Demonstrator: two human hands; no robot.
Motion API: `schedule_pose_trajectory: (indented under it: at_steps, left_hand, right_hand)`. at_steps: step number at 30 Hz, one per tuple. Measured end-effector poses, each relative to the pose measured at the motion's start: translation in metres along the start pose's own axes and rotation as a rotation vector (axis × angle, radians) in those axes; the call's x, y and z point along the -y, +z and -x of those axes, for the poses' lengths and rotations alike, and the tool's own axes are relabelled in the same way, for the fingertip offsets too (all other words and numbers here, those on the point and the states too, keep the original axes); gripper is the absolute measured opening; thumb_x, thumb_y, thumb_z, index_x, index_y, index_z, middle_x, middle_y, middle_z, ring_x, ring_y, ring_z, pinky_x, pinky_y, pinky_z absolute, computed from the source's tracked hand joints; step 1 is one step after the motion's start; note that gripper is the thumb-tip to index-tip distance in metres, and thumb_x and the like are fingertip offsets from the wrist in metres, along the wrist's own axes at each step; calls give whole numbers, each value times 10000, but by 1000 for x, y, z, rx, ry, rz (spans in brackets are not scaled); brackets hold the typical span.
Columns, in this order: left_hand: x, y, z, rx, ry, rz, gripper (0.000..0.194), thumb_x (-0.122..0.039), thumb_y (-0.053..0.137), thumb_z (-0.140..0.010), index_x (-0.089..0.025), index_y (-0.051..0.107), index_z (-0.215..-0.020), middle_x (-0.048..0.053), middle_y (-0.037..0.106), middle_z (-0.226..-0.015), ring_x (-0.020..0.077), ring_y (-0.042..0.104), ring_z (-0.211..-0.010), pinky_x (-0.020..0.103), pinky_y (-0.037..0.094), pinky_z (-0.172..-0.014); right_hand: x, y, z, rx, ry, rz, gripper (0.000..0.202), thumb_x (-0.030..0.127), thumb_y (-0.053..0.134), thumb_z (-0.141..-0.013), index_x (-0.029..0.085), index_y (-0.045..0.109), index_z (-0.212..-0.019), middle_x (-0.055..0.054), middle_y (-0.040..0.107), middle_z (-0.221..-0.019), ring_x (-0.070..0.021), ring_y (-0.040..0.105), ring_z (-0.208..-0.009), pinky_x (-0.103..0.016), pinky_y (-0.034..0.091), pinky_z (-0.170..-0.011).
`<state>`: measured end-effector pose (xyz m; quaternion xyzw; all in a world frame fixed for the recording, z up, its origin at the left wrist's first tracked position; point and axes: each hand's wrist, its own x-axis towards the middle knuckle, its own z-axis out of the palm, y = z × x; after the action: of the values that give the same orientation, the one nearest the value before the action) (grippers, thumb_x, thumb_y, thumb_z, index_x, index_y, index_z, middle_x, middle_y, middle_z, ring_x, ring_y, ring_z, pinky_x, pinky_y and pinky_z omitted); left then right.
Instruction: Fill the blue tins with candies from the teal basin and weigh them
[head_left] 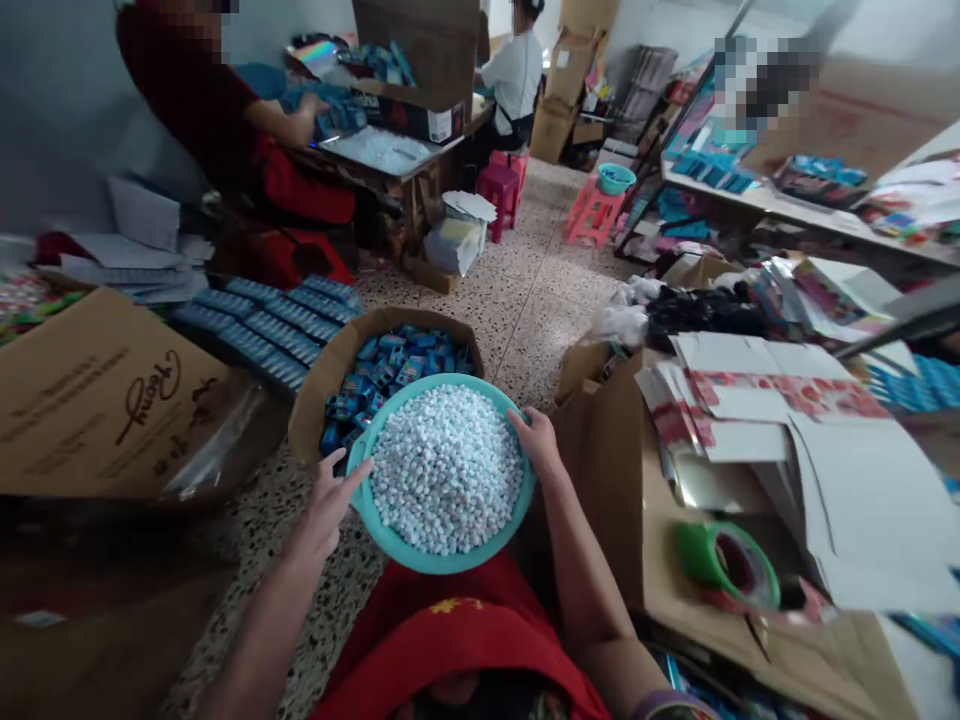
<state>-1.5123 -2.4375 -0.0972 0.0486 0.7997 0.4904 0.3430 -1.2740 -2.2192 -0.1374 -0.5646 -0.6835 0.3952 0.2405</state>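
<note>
A round turquoise basin (pixel 442 562) heaped with small white pellets (pixel 450 470) is held in front of my body, above a red cloth on my lap. My left hand (pixel 330 500) grips its left rim, fingers bent at the edge. On the right rim, my right hand (pixel 536 440) is closed with the fingertips over the edge. Just beyond the basin, partly covered by it, stands an open cardboard box (pixel 311 405) filled with small blue packets (pixel 409 368).
Left lie a cardboard box (pixel 97 400) and rows of blue packs (pixel 262 325). Flat white card pieces (pixel 870 490) and green tape (pixel 705 555) rest at right. Two people sit at the back near a table. A pink stool (pixel 592 212) holds a small bowl (pixel 616 178).
</note>
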Motion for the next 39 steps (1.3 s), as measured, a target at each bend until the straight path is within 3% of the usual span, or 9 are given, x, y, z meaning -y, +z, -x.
schedule_pose_trajectory:
  at_steps: [7,14,21,27,32,35,39]
  left_hand:
    - [-77,72,-71,-61,-57,91,809,-377,710,-755,-213,338,-1455,85,673,-964,177,645,-753,290,528,-666]
    - [-143,144,-149,-115,-87,124,891,-414,746,-716,-205,317,-1469,101,671,-1043,216,670,-848,414,535,-870]
    - [-204,248,-227,-174,-211,148,920,-400,746,-707,-216,292,-1486,78,675,-916,218,671,-763,446,549,-817]
    - [-279,339,-300,-115,-367,6,919,-429,717,-701,-236,285,-1489,83,655,-934,204,635,-658,374,542,-630]
    - [-356,421,-376,-34,-211,-136,843,-519,681,-678,-240,388,-1417,95,629,-1048,233,638,-769,411,547,-684]
    - [-414,478,-417,-25,-107,-157,809,-494,681,-691,-211,415,-1401,82,625,-976,221,628,-757,404,552,-742]
    - [-509,561,-463,49,-40,-171,828,-399,686,-734,-173,364,-1462,69,615,-902,202,619,-718,377,558,-749]
  right_hand:
    - [27,15,-174,138,-74,54,437,607,491,-744,186,537,-634,29,482,-599,-126,430,-605,-240,301,-562]
    - [42,21,-315,190,-59,101,416,579,502,-755,193,518,-599,38,466,-575,-119,435,-593,-228,294,-548]
    - [30,21,-460,301,4,207,352,495,524,-792,173,607,-675,17,538,-614,-132,497,-611,-219,316,-550]
    - [25,-20,-575,277,117,209,238,421,634,-778,188,677,-804,-14,646,-749,-161,569,-730,-227,349,-629]
    - [30,-71,-660,126,211,168,205,413,664,-771,210,676,-803,2,648,-745,-149,558,-716,-224,340,-630]
    - [29,-95,-713,40,244,143,224,427,656,-777,203,662,-785,10,634,-732,-141,544,-702,-220,327,-612]
    - [20,-122,-791,-58,295,90,268,451,649,-777,184,652,-790,7,630,-735,-142,544,-701,-219,328,-601]
